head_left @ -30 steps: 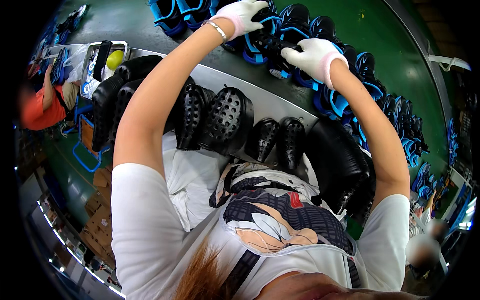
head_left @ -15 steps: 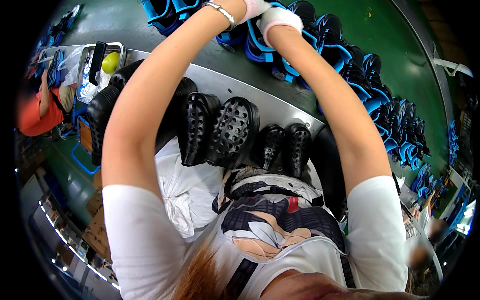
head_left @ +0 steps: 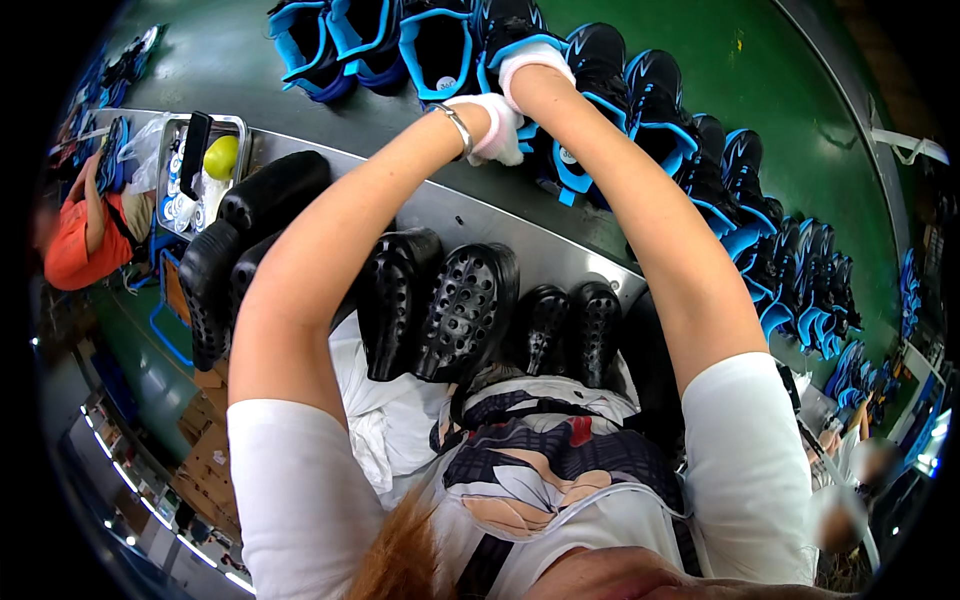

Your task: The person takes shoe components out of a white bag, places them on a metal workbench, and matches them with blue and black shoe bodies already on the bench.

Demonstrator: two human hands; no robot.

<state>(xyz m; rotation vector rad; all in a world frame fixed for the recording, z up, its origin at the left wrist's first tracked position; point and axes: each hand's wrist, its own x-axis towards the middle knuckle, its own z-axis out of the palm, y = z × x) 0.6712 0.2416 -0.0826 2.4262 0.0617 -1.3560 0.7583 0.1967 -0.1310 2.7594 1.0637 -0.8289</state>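
Both my hands wear white gloves with pink cuffs and reach out over the green work surface. My right hand (head_left: 537,68) is at the collar of a black shoe upper (head_left: 507,22) with blue trim; its fingers are hidden behind the wrist. Just below and left of it, my left hand (head_left: 497,130) is bent downward beside another blue-edged shoe upper (head_left: 570,170). How its fingers are set does not show clearly. A metal bracelet (head_left: 458,130) circles my left wrist.
Black foot-shaped forms with round holes (head_left: 467,305) stand along the metal edge (head_left: 400,212) before me. Shoe uppers (head_left: 657,105) line the surface rightward. A metal tray (head_left: 243,125) holds a yellow-green round object (head_left: 221,157). At far left, a person in orange (head_left: 85,240) handles shoes.
My hands have come apart and sit lower in the picture, the left one now below the right. The whole view has shifted, showing more shoe uppers at the top.
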